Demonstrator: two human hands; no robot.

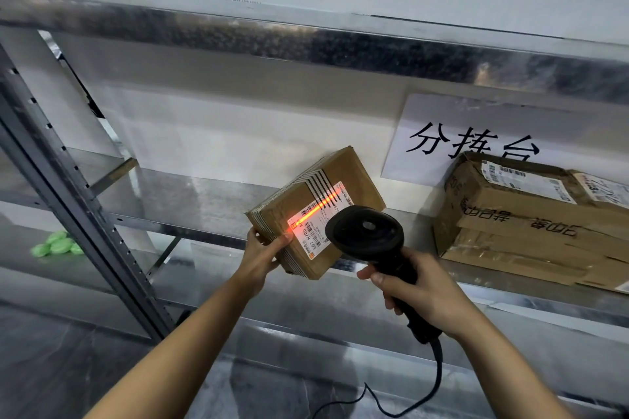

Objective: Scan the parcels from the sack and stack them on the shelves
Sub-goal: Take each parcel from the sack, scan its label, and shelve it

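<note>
Parcel (354, 177) is pinched at one corner by left hand (260, 250), perhaps loosely; right hand (423, 294) curls round scanner (366, 235). Any slip would drag label (311, 236) off beam (315, 211).

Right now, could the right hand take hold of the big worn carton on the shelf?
Probably not: the right hand grips the scanner, though the path to the carton looks free.

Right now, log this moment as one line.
step: scanning | left hand: holds tilted parcel | right hand: grips scanner | beam: across label | shelf: worn boxes at right
</note>
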